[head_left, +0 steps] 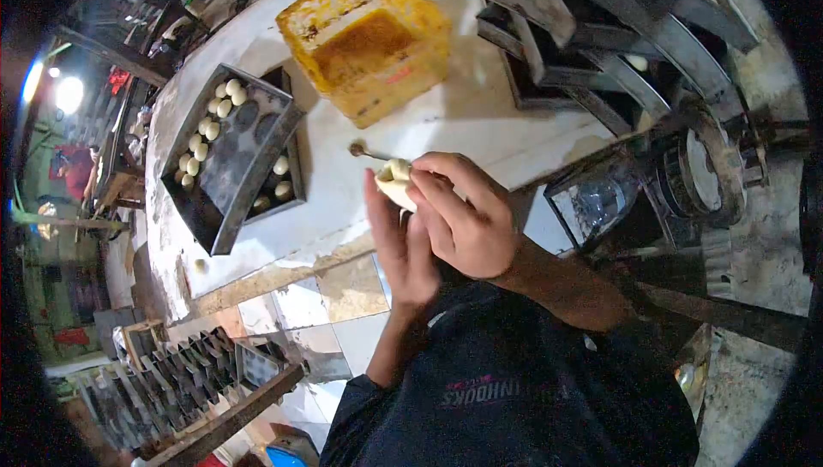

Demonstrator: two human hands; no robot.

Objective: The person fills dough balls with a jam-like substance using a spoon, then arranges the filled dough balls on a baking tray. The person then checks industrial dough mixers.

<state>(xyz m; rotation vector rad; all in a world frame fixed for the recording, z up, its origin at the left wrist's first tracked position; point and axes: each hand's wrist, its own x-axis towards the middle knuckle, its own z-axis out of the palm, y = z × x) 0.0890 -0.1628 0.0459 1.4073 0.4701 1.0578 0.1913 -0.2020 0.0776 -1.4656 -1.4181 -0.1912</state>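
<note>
While both hands, right hand over left hand, close around a pale dough piece above the near edge of the floured worktop, a loosened grip could drop it.

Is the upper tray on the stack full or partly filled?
Partly filled: the tray holds dough balls along one side only; the rest is bare.

Dough piece mostly hidden between hands; lower tray half covered by upper tray; left background blurred.
</note>
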